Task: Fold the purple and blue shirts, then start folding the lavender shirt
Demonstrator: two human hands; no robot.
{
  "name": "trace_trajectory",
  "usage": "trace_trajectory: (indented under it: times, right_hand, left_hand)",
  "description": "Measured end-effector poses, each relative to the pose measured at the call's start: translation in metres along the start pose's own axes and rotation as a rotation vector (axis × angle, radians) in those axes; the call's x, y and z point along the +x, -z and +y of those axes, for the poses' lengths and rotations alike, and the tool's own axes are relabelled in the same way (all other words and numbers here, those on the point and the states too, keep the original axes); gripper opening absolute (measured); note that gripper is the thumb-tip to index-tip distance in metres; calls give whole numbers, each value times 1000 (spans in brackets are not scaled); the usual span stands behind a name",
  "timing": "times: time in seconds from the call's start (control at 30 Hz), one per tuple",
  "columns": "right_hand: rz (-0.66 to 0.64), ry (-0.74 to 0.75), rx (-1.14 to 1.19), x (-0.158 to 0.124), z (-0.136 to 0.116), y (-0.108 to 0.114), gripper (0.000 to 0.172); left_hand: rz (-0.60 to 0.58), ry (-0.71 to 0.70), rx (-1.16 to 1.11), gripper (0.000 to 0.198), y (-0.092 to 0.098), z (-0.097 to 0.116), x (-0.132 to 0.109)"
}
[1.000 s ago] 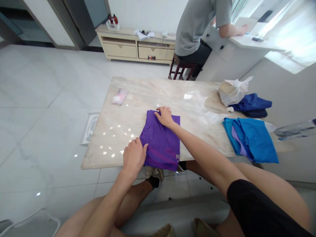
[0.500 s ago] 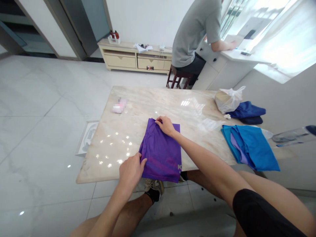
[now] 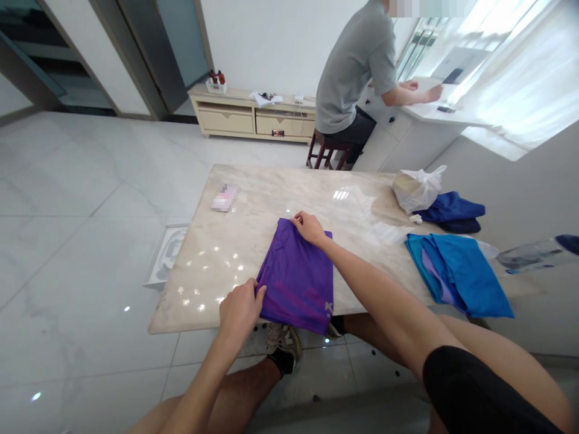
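Fingers (image 3: 249, 288) of both hands grip a folded purple garment (image 3: 298, 277).

Left hand (image 3: 239, 308): thumb and fingers closed on the garment's left edge. Right hand (image 3: 311, 229): curled fingertips pinch its far edge. Between the two sets of fingers, the cloth lies on a marbled table (image 3: 253, 235), its near end overhanging. Beyond the left fingers lies a blurred pink item (image 3: 225, 198); well right of both hands, folded blue cloth (image 3: 470, 271) and a white plastic bag (image 3: 418, 190). Farthest from the fingers, a person (image 3: 353, 78) sits on a stool (image 3: 328, 144).

Pale marbled floor (image 3: 67, 253), white wall (image 3: 262, 42), low cream cabinet (image 3: 226, 120), bright curtained window (image 3: 520, 66).
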State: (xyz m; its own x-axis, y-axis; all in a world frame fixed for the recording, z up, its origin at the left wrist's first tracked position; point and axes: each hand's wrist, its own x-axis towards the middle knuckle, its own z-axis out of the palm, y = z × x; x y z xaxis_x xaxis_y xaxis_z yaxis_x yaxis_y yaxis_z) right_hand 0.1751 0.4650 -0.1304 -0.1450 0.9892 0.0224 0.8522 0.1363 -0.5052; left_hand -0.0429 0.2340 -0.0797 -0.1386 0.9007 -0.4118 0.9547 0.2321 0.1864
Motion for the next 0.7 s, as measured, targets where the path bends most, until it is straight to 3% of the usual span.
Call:
trace_trajectory:
  times: [0.13,0.23,0.4,0.57,0.7]
  right_hand:
    - [-10,-10,-99,4,30,32,26]
    - [-101,-31,-150,-2,60,54,23]
    - [-178,9,-146,-22,90,62,18]
    - [-87,-23,-123,-34,96,56,19]
    - [151,-130,-205,-54,77,43,24]
  left_hand:
    - [13,-11,64,44,1,0,1]
    - [29,-21,89,47,0,2,2]
    - [47,-37,122,50,-5,2,7]
    - [40,-45,158,49,-2,5,5]
    - [-6,-28,217,47,7,2,-2]
